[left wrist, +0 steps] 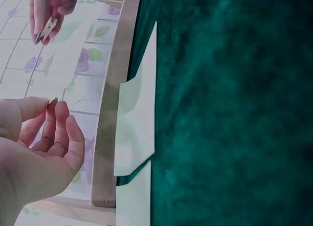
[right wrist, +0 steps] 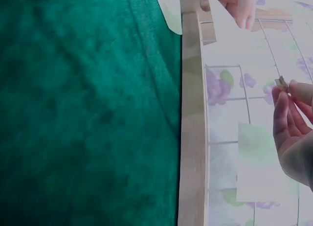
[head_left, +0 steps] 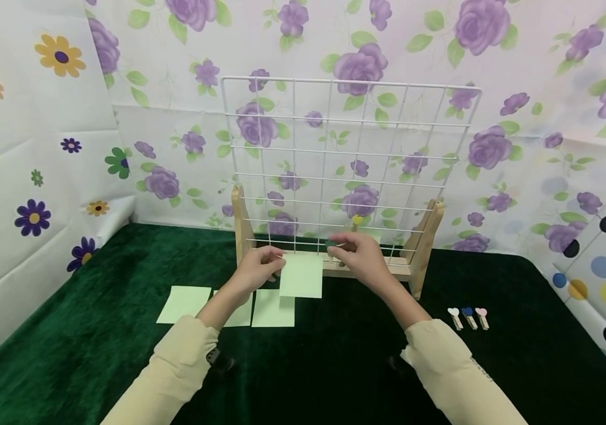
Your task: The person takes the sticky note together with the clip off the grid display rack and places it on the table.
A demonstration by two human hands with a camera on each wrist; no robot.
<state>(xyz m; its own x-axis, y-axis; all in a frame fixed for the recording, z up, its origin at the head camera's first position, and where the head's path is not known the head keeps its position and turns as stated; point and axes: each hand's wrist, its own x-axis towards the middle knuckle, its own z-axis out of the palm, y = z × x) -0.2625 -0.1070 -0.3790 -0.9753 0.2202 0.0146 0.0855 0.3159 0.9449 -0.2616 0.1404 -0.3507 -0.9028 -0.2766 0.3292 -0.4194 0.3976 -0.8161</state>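
Note:
My left hand [head_left: 254, 270] pinches a pale green paper square [head_left: 301, 277] by its upper left corner, in front of the white wire grid [head_left: 350, 81]. Just right of the paper, my right hand [head_left: 363, 262] pinches a small wooden clothespin [left wrist: 48, 28] with a dark green end. Both hands are at the grid's lower rows, above its wooden stand [head_left: 423, 245]. A clothespin with a yellow heart [head_left: 357, 220] sits on the grid behind the right hand. Another paper square [right wrist: 259, 160] hangs there, partly hidden by that hand in the head view.
Pale green paper squares [head_left: 184, 304] lie in a row on the dark green cloth [head_left: 334, 366], partly under the left forearm. To the right lie clothespins with white [head_left: 454, 317], blue [head_left: 469, 317] and pink [head_left: 482, 317] hearts. Flowered sheeting [head_left: 175, 130] stands behind the grid.

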